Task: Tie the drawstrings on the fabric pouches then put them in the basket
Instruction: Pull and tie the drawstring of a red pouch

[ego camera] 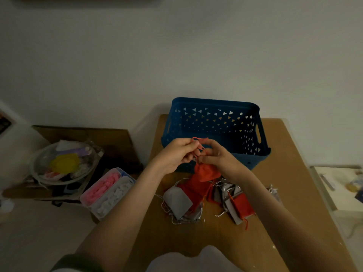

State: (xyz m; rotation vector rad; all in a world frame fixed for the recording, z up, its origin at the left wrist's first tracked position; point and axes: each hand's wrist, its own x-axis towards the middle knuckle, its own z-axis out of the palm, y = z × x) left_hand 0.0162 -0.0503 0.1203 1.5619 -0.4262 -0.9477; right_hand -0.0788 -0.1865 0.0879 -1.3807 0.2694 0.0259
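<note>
We see both hands raised together at the centre of the frame, just in front of the near wall of the blue basket (216, 102). The left hand (177, 154) has its fingers curled and pinches the red drawstring (198, 143) at the fingertips. The right hand (218, 156) is curled likewise and pinches the same cord from the other side, so the string loops between the two. From that cord a red pouch (206, 172) hangs just below the hands, above the worktop (290, 163).

Lower in the frame, between our forearms, lies a pile of pouches (196, 193), grey and red mixed, with loose cords trailing out. The basket stands at the far end of the worktop.

At the left of the frame we find a glass bowl (64, 163) of mixed small things on cardboard (88, 134), and beside it a plastic box (108, 191) with pink and white pieces.
</note>
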